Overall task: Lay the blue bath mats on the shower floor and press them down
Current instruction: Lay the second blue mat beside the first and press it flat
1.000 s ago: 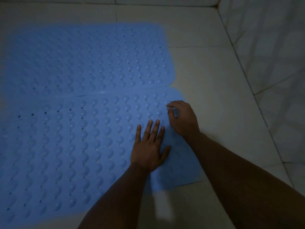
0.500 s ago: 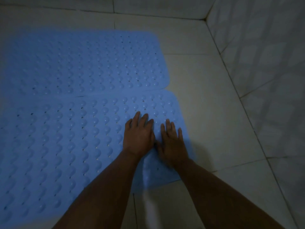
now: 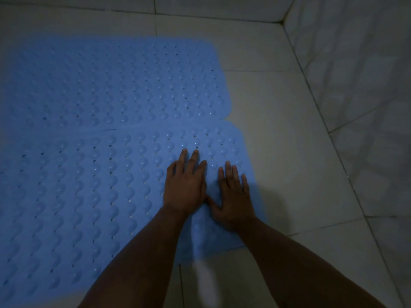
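Two blue bath mats with rows of bumps and small holes lie flat side by side on the pale tiled shower floor (image 3: 278, 134). The far mat (image 3: 115, 85) meets the near mat (image 3: 84, 192) along one long edge. My left hand (image 3: 185, 185) lies palm down on the near mat close to its right end, fingers straight. My right hand (image 3: 233, 196) presses flat on the same mat just right of it, fingers spread, thumb touching the left hand's side.
A tiled wall (image 3: 360, 85) rises along the right, meeting the floor in a diagonal line. Another wall base runs across the top. Bare floor tiles lie right of the mats and in front of the near mat's edge. The light is dim.
My right hand went from curled at the mat's right end to lying flat beside my left hand. Both hands shifted slightly toward the mat's right edge, and the view moved closer.
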`<action>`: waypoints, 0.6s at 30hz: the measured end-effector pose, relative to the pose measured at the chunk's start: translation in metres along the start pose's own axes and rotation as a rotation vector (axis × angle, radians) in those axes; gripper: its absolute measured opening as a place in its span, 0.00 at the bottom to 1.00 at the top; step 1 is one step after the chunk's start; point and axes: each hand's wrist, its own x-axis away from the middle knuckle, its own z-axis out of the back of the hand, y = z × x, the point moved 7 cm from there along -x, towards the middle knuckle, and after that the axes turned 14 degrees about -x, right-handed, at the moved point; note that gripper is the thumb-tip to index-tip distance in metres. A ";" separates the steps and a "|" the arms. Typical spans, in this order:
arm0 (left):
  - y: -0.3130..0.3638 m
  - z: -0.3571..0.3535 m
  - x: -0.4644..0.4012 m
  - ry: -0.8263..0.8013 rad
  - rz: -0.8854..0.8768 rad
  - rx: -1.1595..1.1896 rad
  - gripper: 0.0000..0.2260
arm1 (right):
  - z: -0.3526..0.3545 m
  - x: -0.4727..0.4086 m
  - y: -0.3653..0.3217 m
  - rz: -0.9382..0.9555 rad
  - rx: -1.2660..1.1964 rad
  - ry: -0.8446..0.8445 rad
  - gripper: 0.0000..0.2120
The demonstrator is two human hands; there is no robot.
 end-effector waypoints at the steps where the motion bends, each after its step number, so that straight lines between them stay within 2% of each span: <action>1: 0.000 0.004 0.000 0.005 0.003 0.005 0.23 | 0.003 -0.003 0.003 -0.012 -0.030 -0.040 0.41; 5: 0.003 0.028 0.004 0.008 0.000 0.029 0.24 | 0.047 -0.027 0.015 -0.176 -0.253 -0.232 0.37; 8: 0.002 0.043 0.008 0.035 -0.016 0.002 0.24 | 0.072 -0.017 0.013 -0.165 -0.200 -0.109 0.36; 12: -0.002 0.041 0.017 0.034 -0.020 0.000 0.23 | 0.029 0.034 0.005 -0.112 -0.146 -0.022 0.47; 18: -0.004 0.018 0.029 0.047 -0.034 0.038 0.21 | 0.004 0.046 0.001 -0.091 0.020 0.137 0.44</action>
